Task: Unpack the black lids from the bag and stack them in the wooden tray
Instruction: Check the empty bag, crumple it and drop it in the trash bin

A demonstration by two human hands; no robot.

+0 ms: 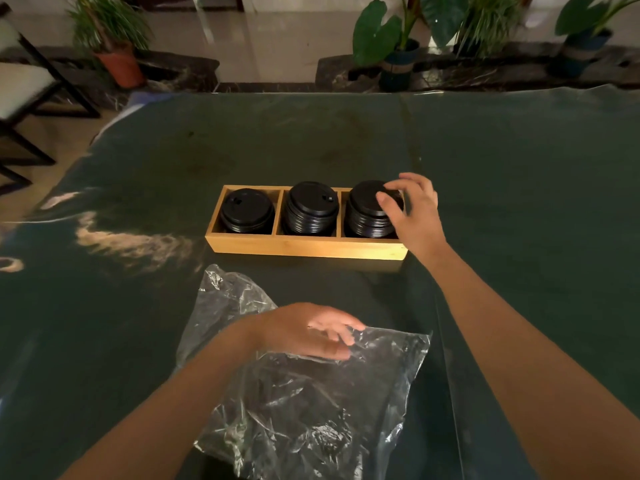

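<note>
A wooden tray (304,247) with three compartments lies in the middle of the table. Each compartment holds a stack of black lids: left stack (246,210), middle stack (311,207), right stack (369,211). My right hand (414,211) is over the right stack, thumb and fingers pinching the edge of its top lid. A crumpled clear plastic bag (311,403) lies flat on the table near me. My left hand (311,332) rests on the bag's upper edge, fingers spread, pressing it down. No lids show inside the bag.
The table is covered by a dark green glossy sheet (519,202). Beyond its far edge stand potted plants (117,53) (394,53) along a dark ledge, and a black-framed chair (24,95) stands at the far left.
</note>
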